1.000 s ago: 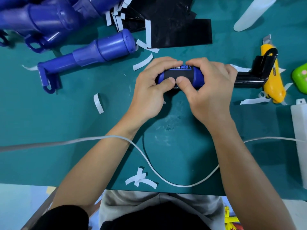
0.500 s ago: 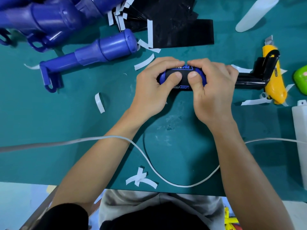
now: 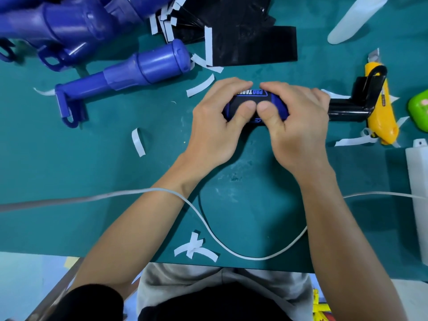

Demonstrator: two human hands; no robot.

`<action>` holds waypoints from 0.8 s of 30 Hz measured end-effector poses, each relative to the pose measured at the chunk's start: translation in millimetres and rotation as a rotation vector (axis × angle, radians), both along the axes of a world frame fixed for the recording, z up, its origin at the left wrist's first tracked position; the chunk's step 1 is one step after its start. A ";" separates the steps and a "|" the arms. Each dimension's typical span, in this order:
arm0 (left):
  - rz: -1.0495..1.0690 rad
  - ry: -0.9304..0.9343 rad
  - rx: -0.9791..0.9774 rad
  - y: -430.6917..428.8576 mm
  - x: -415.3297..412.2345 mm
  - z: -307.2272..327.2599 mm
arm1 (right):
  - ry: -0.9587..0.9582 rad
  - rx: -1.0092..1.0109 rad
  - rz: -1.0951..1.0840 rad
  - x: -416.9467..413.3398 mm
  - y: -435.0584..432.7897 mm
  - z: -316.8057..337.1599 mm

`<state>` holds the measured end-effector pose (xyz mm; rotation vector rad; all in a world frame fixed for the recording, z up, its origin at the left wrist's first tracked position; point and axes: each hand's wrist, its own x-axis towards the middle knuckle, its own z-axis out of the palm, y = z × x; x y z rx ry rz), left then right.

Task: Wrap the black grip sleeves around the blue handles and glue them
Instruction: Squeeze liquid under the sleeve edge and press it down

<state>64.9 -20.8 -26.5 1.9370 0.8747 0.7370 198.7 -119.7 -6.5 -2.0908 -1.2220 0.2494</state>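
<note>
A blue handle (image 3: 280, 107) lies sideways at the middle of the green mat, with a black grip sleeve (image 3: 240, 100) bearing blue lettering wrapped round it. My left hand (image 3: 217, 126) grips its left end and my right hand (image 3: 298, 126) grips its right part. Both thumbs press side by side on the sleeve's front while the fingers curl over the top. A black bracket (image 3: 361, 100) sticks out to the right of my right hand. Most of the handle is hidden by my hands.
More blue handles (image 3: 129, 72) lie at the upper left, black sleeve sheets (image 3: 250, 45) at the top. A yellow utility knife (image 3: 382, 121), a white bottle (image 3: 356, 19) and a white box (image 3: 419, 193) stand on the right. A white cable (image 3: 208, 218) crosses near the mat's front edge; white paper strips (image 3: 139, 142) are scattered.
My thumbs have slid together along the sleeve's front and now touch side by side. The handle stays in the same place on the mat.
</note>
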 end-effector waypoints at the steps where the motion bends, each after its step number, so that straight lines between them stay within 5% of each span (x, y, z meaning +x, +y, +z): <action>1: 0.009 0.003 0.001 -0.4 1.5 -0.1 | -0.021 -0.008 -0.008 -1.7 1.5 0.4; 16: -0.013 0.034 0.041 6.2 -2.0 -1.8 | -0.042 -0.015 0.013 -0.4 3.7 0.3; 24: -0.037 0.016 0.071 11.1 -4.6 -1.5 | 0.110 -0.022 0.040 17.0 -7.5 3.5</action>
